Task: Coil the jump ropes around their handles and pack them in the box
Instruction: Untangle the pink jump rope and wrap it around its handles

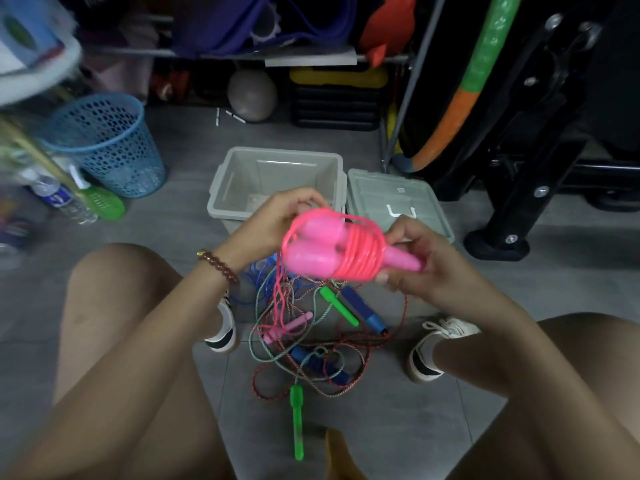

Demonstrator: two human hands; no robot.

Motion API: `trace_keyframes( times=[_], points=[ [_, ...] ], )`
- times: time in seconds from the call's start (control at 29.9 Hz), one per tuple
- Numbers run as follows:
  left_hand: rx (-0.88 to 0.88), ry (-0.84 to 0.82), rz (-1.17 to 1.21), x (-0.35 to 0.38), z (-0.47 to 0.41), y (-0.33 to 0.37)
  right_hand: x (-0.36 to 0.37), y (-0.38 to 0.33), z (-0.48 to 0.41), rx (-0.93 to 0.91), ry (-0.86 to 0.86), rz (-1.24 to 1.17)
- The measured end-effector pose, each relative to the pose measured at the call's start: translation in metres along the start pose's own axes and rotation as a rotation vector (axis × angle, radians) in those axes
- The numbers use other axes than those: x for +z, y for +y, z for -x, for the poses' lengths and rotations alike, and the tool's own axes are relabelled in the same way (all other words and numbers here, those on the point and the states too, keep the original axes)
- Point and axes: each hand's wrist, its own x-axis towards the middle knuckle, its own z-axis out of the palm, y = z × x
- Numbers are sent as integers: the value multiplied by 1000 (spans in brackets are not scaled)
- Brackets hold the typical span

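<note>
Right grip (424, 263) clasps the paired pink handles (311, 256), wound in pink rope (363, 252); left grip (273, 221), before the open box (239, 181), pinches a loop.

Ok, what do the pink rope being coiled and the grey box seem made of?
The pink rope: probably solid plastic cord, smooth and slightly glossy, no braid visible. The grey box: likely rigid moulded plastic, matte, with a moulded rim.

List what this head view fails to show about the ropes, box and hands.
Head view only:
box: its near floor sits behind the left hand, so its contents are unclear.
pink rope: its hanging strands vanish into the floor tangle.
lid label: too small to read.
Upper-left clutter: motion-blurred.
</note>
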Motion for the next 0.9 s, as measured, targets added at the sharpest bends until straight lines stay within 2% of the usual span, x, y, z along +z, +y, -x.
trace_keyframes(
  times=[0.13, 0.27, 0.37, 0.5, 0.63, 0.8, 0.9],
  points=[
    [-87, -45, 11, 8, 0, 4, -11, -3, -5, 9, 305, -46],
    [-126, -210, -125, 25, 4, -2, -8, 2, -10, -25, 432, -6],
    [-150, -259, -187, 29, 5, -1, -5, -1, -12, -42, 489, -14],
    [-143, -201, -373, 27, 3, -4, -6, -3, -15, -60, 594, -47],
    [-97, -62, -295, 25, 3, -4, -11, -1, -17, -20, 699, -8],
    [-174, -93, -209, 28, 5, -2, -19, 5, -20, -12, 796, 96],
    [-177, -142, -295, 27, 6, 3, -23, 8, -19, -31, 824, 294]
  ],
)
